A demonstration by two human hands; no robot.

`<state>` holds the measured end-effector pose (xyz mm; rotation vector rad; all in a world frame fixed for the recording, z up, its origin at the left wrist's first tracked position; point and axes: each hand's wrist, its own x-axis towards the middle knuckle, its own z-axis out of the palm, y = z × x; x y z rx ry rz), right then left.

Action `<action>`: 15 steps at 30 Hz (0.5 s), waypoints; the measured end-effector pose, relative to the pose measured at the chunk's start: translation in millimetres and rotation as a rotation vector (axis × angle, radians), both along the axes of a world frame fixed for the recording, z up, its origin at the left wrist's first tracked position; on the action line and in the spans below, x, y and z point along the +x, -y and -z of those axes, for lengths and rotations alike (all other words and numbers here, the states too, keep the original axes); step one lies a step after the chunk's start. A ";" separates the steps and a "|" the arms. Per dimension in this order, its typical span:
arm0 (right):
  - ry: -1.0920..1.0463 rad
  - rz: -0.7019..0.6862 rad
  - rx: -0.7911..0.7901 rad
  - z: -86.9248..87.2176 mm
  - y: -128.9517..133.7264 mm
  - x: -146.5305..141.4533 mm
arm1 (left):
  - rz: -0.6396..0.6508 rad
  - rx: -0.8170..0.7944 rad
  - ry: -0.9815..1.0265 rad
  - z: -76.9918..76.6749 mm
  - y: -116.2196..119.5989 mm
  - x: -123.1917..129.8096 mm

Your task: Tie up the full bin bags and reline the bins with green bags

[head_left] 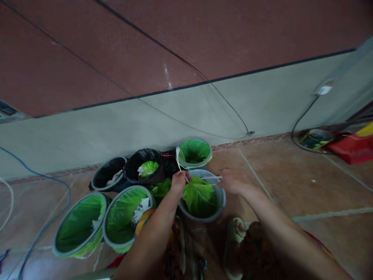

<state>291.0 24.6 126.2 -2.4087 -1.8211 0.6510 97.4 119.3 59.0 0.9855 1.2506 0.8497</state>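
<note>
My left hand [178,182] is closed on a white string [210,177] and the gathered top of a green plastic bag [201,197]. The bag sits inside a grey bin [220,202] between my feet. One loose end of the string sticks up above my left hand. To the right of the bin's rim, my right hand [231,181] pinches the other end, pulling it out sideways; its fingers are blurred. Whether the string is knotted round the bag cannot be made out.
Left of me stand several bins lined with green bags [78,225] or black bags [142,159], some holding crumpled white scraps. A green-lined bin [194,151] stands by the wall. A blue hose [62,208] lies left; a cable [294,128] and red bag [349,147] are right.
</note>
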 end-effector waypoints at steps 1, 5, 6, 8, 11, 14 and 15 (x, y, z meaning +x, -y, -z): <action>0.043 -0.017 -0.093 3.1 4.7 -2.9 | 0.007 -0.014 -0.004 0.0 -1.3 0.5; -0.241 -0.160 -0.145 14.5 12.2 -19.1 | 0.076 0.038 -0.067 0.9 -3.6 2.6; -0.424 -0.180 -0.092 16.4 10.8 -22.6 | 0.106 0.064 -0.091 1.6 -3.2 3.4; -0.771 -0.136 0.042 18.8 4.7 -27.5 | 0.185 0.118 -0.132 3.6 -0.9 5.0; -0.960 0.026 0.210 19.8 -7.1 -31.5 | 0.298 0.192 -0.189 6.1 4.9 6.3; -0.895 -0.017 0.240 17.7 -14.0 -36.0 | 0.368 0.225 -0.203 6.5 9.0 5.0; -0.877 -0.074 0.226 16.4 -14.7 -38.2 | 0.389 0.242 -0.206 6.4 9.3 4.0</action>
